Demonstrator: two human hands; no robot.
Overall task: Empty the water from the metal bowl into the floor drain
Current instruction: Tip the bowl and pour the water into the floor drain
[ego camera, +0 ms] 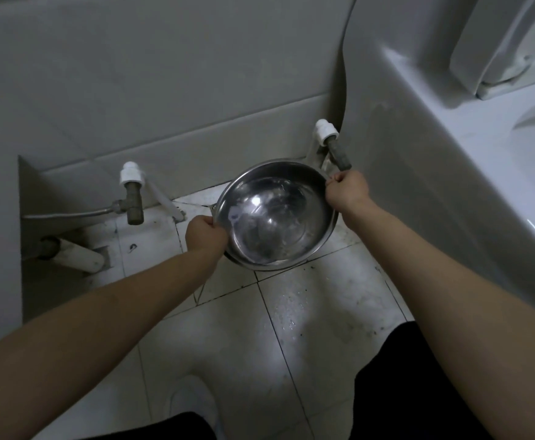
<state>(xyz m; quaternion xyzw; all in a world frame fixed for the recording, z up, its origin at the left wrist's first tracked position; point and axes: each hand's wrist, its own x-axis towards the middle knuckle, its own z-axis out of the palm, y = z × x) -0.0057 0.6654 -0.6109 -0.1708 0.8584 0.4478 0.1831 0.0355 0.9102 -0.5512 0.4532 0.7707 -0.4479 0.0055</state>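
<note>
Metal bowl (275,214): round, shiny steel, held between your two hands above the tiled floor (291,328), off the ground. Clear water lies in its bottom, with light glinting on the surface. The rim nearest you sits lower in view than the far rim.

Left hand (206,231): fingers curled shut over the bowl's left rim, forearm stretched out bare.

Right hand (347,188): fingers pinched closed on the right rim, a little farther from you than the left hand.

Floor drain: you cannot make it out from here; the bowl covers the floor between your hands.

Left valve (131,193): white collar and grey metal body on the wall, well to the left of your left hand, with a braided hose running off to the left.

Right valve (333,142): same kind, just beyond your right hand, nearly touching the knuckles in view.

White pipe (75,254): lies on the floor left of your left hand, below the left valve.

Toilet (450,154): white, to the right of your right hand, lid raised at the top right.

Floor tiles: pale, dark grout lines, wet spots and grime between the bowl and your dark-clothed legs (402,385).
</note>
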